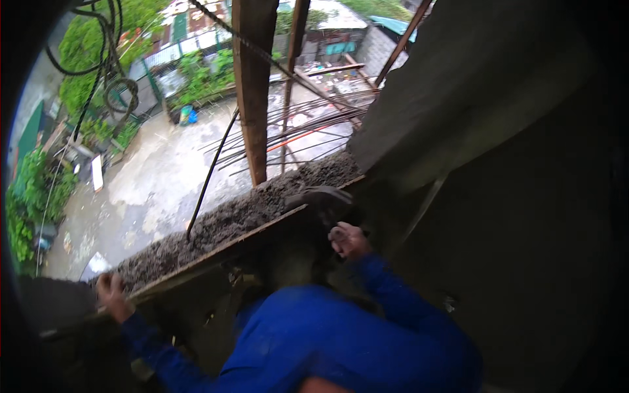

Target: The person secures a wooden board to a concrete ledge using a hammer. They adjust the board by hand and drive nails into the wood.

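A claw hammer (322, 194), blurred, is in my right hand (349, 240), its head up against the inner board at the window opening. My fist closes around its handle. At the opening's lower left corner, my left hand (115, 297) rests over the edge with bent fingers. Whether it grips anything there is unclear. Between my hands runs a sill of rough grey concrete (216, 231), edged on my side by a thin wooden formwork board (236, 244). My blue sleeves and shirt fill the lower view.
A wooden post (253, 93) stands at the opening's outer side. A thin steel bar (211, 172) rises from the concrete. Black rope (105, 64) hangs at upper left. Several rebars (304, 123) lie outside, above a paved yard (147, 172) far below. A plastered wall (442, 98) slopes at right.
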### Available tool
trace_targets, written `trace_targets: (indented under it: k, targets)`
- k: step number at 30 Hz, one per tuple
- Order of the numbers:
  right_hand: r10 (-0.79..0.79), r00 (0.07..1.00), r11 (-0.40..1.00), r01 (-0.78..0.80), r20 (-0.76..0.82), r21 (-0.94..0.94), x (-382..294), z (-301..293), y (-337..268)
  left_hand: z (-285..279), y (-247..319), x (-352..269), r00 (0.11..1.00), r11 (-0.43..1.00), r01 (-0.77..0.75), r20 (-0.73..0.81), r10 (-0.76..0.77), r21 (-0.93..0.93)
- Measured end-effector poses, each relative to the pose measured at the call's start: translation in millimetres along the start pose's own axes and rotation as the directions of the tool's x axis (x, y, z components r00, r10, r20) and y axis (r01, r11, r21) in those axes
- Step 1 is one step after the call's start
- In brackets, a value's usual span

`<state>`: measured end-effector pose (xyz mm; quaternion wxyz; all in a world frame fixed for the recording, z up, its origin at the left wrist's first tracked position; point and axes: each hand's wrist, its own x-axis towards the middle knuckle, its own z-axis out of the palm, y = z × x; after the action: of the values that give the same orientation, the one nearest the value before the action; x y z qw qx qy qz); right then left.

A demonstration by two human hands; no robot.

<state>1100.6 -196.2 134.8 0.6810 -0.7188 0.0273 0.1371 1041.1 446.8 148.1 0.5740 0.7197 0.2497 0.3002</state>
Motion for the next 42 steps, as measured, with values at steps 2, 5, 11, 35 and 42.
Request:
trace_targets:
  k: [2,5,11,35,42]
  targets:
    - [0.035,0.998,0.999,-0.034,-0.052,0.027,-15.5,-24.8,9.6,107.0,64.3,-55.2,0.989,0.998,0.057,0.140,-0.056,-0.002]
    - [0.014,0.997,0.999,-0.012,-0.070,0.034,-24.5,-54.0,12.1,207.2,94.1,-108.9,0.866,0.995,0.054,0.500,-0.008,-0.078]
    - [-0.082,0.960,0.978,0.130,-0.268,0.165,-59.3,-123.6,-0.5,371.3,255.4,-196.3,0.500,0.873,-0.406,0.735,0.458,-0.268]
    - [-0.695,0.432,0.448,0.885,-0.574,0.124,-56.2,-260.1,-291.8,564.6,522.7,-343.7,-0.156,0.146,-0.840,0.490,0.858,-0.523]
    - [-0.730,0.414,0.355,0.910,-0.545,0.215,-39.3,-272.6,-330.0,576.8,560.9,-320.4,-0.312,0.037,-0.804,0.473,0.824,-0.594]
